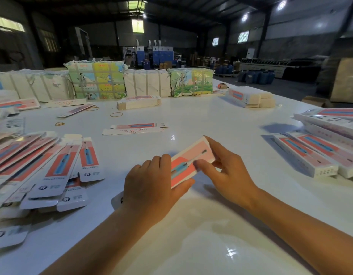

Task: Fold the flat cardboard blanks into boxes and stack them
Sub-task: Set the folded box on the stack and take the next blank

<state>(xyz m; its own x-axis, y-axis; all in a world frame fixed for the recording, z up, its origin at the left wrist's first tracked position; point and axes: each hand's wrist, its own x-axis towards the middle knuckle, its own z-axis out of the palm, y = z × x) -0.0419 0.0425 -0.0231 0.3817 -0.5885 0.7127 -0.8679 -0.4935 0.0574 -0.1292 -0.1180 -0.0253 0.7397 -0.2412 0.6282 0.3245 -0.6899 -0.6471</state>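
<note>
A pink and white toothbrush box [191, 155] lies slanted on the white table [221, 126] in front of me, held between both hands. My left hand [151, 183] grips its near end, fingers curled over the top and thumb underneath. My right hand [223, 167] holds the far half, fingers along the right side and thumb pressing on the printed face. A spread pile of flat blanks [52, 169] lies at the left. Folded boxes [314, 155] are stacked at the right.
One flat blank [135, 129] lies alone in the middle of the table. Rubber bands [116, 114] are scattered behind it. Strapped bundles of printed cardboard [96, 80] line the far edge, with more blank stacks [139, 102] and folded boxes [249, 97] before them.
</note>
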